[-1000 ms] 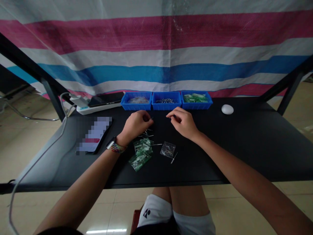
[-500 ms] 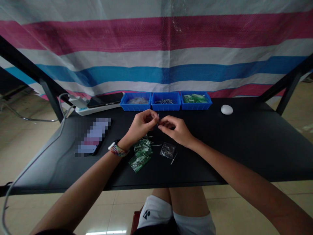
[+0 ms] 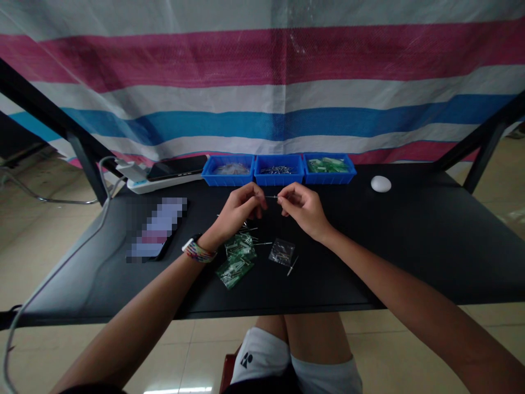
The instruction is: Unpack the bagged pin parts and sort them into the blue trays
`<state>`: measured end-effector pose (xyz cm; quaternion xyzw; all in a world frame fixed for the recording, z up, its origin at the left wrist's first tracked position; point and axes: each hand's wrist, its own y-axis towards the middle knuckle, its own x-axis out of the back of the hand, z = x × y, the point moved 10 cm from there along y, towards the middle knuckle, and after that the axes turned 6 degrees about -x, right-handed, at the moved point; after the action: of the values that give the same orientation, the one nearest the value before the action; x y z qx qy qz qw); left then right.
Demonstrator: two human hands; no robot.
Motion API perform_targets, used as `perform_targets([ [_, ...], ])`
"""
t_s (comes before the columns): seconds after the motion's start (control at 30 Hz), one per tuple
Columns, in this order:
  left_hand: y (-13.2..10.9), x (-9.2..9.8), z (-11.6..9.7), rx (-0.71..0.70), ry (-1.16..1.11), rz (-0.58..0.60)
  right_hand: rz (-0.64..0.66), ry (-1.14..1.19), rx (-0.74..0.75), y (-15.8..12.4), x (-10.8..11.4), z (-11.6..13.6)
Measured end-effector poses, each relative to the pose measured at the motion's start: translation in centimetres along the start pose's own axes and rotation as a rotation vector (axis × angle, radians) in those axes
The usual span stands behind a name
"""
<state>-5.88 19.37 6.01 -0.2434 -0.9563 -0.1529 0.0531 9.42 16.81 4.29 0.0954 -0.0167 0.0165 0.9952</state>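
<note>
My right hand pinches a thin metal blind rivet between thumb and fingertips, its pin pointing left. Just across from it, my left hand is closed with curled fingers near the pin's far end; what lies inside those fingers is hidden. Below the left hand are green plastic bags with rivets in them, and several loose rivets beside them. A small clear bag with rivets lies closer to me, a single loose rivet at its right.
Along the back stand three blue bins: one with clear bags, one with rivets, one with green bags. A phone and a power strip are at left, a white egg-shaped object at right.
My right hand has drawn a little to the right, away from the left. The rivet, upright between the fingertips before, now lies level across the gap.
</note>
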Motion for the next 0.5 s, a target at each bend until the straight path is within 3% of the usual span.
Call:
perform_targets([
  [0.5,-0.02,-0.37,0.48,0.028,-0.059,0.012,-0.053,0.023,-0.002,-0.14,0.52,0.03],
])
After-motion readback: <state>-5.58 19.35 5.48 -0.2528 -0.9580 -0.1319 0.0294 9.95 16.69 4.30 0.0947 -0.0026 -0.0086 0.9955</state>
